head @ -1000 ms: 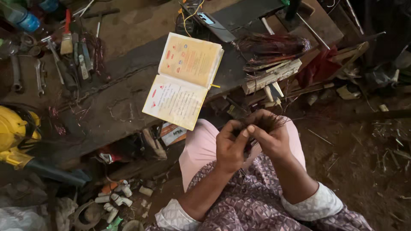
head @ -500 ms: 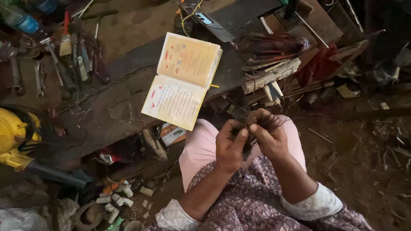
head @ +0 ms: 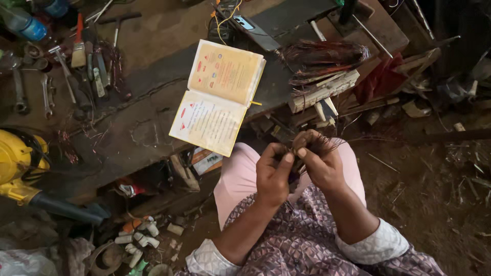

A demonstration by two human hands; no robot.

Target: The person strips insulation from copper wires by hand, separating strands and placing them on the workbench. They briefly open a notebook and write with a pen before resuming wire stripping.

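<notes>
Bundle of thin copper-coloured wire strands (head: 318,145), pinched between both hands above the lap, loose ends fanning out to the right past the fingers. Left hand (head: 273,171) closed on the lower part of the bundle, thumb pressed up against it. Right hand (head: 319,161) closed on the upper part, fingers curled over the strands, touching the left hand. Exact grip under the fingers hidden.

Straight ahead, on the dark wooden surface (head: 138,135): an open booklet (head: 219,97) with yellowish pages, lying flat and overhanging the near edge. Just right of the booklet, a larger sheaf of reddish wire (head: 327,57) resting on a pale wooden block (head: 322,92). Behind the booklet, a dark phone (head: 250,28) beside yellow cables.

Far left of the surface: spanners (head: 20,89), a flat paintbrush (head: 78,51) and other hand tools laid side by side, well apart from the hands. A blue-capped plastic bottle (head: 25,23) in the top left corner. A yellow power tool (head: 15,163) at the left edge, below the tools.

On the floor near the left knee, a scatter of small white cylinders (head: 135,240). Red cloth (head: 381,79) to the right of the wooden block.
</notes>
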